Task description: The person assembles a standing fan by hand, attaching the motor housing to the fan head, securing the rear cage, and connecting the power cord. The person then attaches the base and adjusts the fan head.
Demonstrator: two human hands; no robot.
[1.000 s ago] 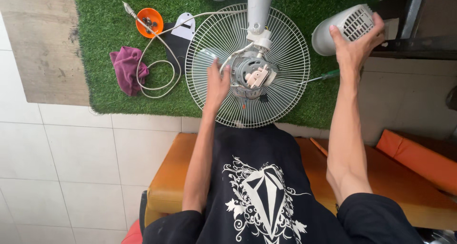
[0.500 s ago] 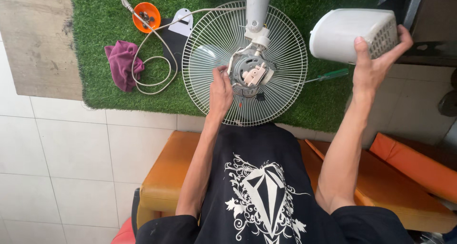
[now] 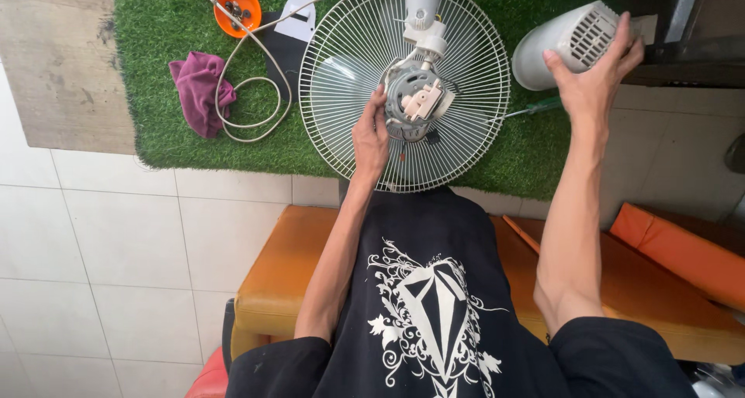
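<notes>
White motor cover [image 3: 570,43] — vented, rounded — gripped by right hand [image 3: 594,84].

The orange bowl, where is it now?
In the head view, the orange bowl sits at upper left on the green mat, above the purple cloth, left of the fan grille.

Single head camera, looking steeply down, near fan guard [image 3: 403,88]

Both arms stretch forward, left hand [image 3: 370,143] curled low, right hand [image 3: 594,78] raised with fingers spread.
</notes>
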